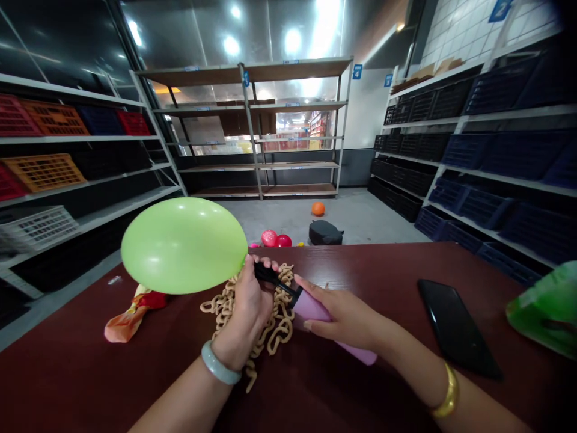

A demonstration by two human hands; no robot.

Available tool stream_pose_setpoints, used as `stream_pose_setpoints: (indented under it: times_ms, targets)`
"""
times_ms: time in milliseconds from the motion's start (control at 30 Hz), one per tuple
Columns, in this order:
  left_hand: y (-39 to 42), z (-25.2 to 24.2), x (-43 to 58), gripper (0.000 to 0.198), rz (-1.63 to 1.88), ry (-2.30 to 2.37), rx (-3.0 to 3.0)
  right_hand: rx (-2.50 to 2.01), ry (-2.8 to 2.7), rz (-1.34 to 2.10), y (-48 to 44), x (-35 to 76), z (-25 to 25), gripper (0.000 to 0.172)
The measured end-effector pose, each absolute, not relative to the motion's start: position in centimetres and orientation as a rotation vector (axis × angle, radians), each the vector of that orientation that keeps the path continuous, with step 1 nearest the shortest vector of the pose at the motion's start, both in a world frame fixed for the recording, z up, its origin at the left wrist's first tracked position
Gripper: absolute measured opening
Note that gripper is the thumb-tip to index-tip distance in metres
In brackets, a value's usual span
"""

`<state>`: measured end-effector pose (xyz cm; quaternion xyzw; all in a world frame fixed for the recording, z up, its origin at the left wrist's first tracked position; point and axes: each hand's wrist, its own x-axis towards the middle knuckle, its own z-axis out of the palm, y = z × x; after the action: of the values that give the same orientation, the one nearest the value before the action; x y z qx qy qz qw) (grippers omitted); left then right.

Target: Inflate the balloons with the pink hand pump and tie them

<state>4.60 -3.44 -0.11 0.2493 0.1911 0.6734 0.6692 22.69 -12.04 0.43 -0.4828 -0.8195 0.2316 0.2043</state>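
A large inflated green balloon (pixel 184 245) points its neck at my left hand (pixel 255 294). That hand is closed around the balloon's neck and the black nozzle end (pixel 265 273) of a hand pump. My right hand (pixel 345 316) grips the pump's pink-purple barrel (pixel 311 308). A length of dark rod shows between the two hands. Beneath them lies a heap of tan, rope-like loops (pixel 282 334) on the table. To the left are limp, uninflated balloons (pixel 128 319) in orange, yellow and red.
On the brown table (pixel 342 397) a black phone-like slab (pixel 455 325) lies at right, near a green bag (pixel 547 310). Beyond, on the floor, are pink and red balloons (pixel 276 239), an orange balloon (pixel 318 208) and a dark grey bag (pixel 325 232). Shelves with crates (pixel 49 170) flank both sides.
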Motion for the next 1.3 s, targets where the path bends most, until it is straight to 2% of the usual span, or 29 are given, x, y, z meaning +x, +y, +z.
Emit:
stream_pose_setpoints:
  times_ms: [433, 800, 900, 1100, 1300]
  targets:
    - [-5.4, -0.5, 6.5, 0.016, 1.447, 0.508, 0.540, -1.464, -2.216, 0.509, -12.3, 22.1, 1.1, 0.076]
    - [-4.8, -0.2, 6.3, 0.014, 1.521, 0.562, 0.513, -1.414, -2.111, 0.638, -12.2, 21.8, 0.8, 0.075]
    - [-4.6, -0.2, 6.1, 0.017, 1.531, 0.572, 0.566, -1.378, -2.031, 0.784, -12.3, 21.9, 1.1, 0.073]
    - [-4.5, -0.6, 5.7, 0.020, 1.446, 0.566, 0.779, -1.232, -1.695, 1.351, -12.2, 22.2, 1.3, 0.064]
    - [-4.1, -1.1, 5.6, 0.024, 1.448, 0.646, 0.884, -1.147, -1.532, 1.590, -12.0, 22.0, 0.7, 0.066]
